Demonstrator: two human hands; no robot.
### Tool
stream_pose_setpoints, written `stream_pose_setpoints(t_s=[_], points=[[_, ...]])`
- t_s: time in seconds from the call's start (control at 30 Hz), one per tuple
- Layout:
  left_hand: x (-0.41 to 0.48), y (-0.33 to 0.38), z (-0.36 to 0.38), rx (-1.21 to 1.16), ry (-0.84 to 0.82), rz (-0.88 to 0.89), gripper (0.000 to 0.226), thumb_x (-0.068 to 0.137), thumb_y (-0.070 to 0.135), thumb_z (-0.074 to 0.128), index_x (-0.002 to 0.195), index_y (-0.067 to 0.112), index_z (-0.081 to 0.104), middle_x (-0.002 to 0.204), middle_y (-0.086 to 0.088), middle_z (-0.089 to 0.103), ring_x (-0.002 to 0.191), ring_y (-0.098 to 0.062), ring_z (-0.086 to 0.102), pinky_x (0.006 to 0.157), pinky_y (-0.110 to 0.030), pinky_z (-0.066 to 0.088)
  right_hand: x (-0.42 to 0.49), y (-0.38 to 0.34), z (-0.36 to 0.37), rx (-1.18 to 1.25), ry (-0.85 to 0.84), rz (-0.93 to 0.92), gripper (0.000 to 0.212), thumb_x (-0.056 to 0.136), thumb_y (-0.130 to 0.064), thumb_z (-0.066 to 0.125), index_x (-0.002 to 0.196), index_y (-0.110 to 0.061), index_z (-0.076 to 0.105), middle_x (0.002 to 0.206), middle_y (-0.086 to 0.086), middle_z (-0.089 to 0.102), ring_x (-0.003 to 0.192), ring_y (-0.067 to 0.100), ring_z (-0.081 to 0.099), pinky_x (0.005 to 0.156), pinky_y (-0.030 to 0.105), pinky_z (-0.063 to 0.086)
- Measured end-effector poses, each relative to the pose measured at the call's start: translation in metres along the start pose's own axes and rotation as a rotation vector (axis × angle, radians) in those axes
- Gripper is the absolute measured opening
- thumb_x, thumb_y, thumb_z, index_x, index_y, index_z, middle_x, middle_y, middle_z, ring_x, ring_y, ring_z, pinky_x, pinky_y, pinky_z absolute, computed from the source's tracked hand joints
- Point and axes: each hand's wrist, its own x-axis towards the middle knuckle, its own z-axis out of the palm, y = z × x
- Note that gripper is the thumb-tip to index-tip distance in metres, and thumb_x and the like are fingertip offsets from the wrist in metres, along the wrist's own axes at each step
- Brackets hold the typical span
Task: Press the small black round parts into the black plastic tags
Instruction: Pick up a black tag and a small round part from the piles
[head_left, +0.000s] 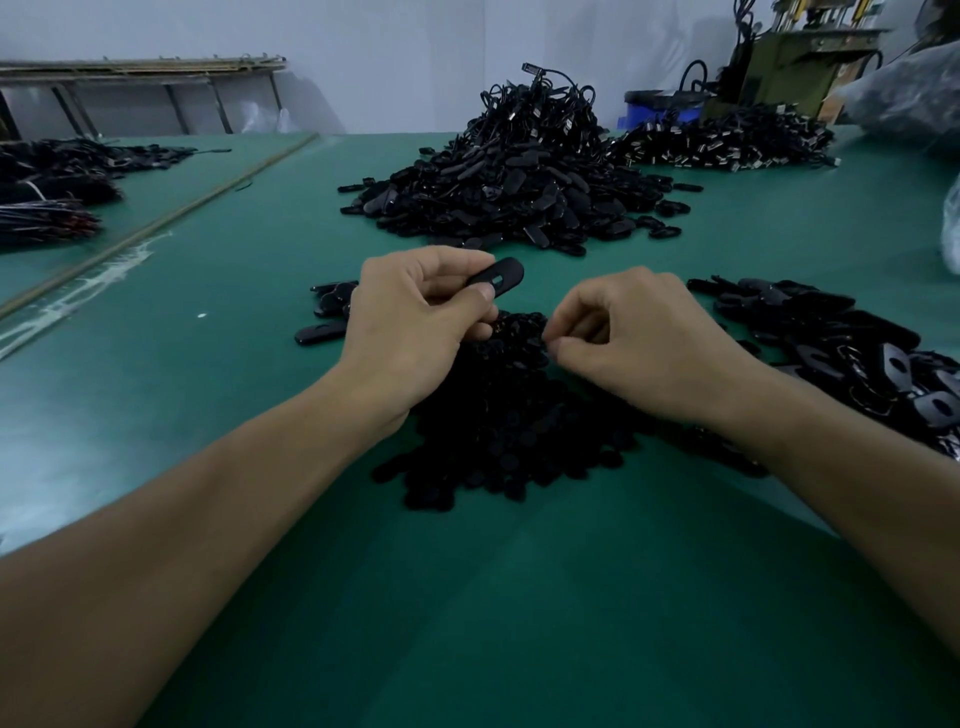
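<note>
one pile of small round parts (498, 415) lies on the green table (208, 364) between two bare forearms, with one tall heap of tags (519, 182) beyond it, one flatter heap of tags (831, 332) to its right and a few loose tags (322, 332) to its left. the left hand (415, 312), fingers curled, pinches one single tag (498, 278) just above the pile's far edge. the right hand (639, 338), knuckles up, brings thumb and forefinger tips together at the pile's top; whether a part sits between them cannot be told.
</note>
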Motion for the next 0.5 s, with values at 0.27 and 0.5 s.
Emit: stream_pose_setpoints(t_s=[0.27,0.5], points=[[-0.0008,0.0008,0.0007,-0.015,-0.002,-0.005,0.021,0.09,-0.001,0.07,0.099,0.019,0.072,0.082,-0.002,0.076,0.073,-0.012,0.073,0.068,-0.022,0.058,-0.0002,0.0002,0.0,-0.024,-0.018,-0.037,0.009,0.086,-0.019,0.075,0.089,-0.022,0.067,0.073,-0.009,0.069,0.072,-0.002,0.062,0.067,0.005,0.043],[-0.0016,0.0005,-0.0005,-0.005,-0.014,-0.003,0.022,0.09,0.0,0.071,0.097,0.021,0.073,0.08,-0.001,0.076,0.073,-0.014,0.074,0.068,-0.024,0.059,-0.0018,-0.0017,-0.0013,-0.013,-0.05,-0.047,0.015,0.09,-0.014,0.07,0.097,-0.025,0.077,0.078,-0.01,0.071,0.074,0.0,0.065,0.072,0.007,0.048]])
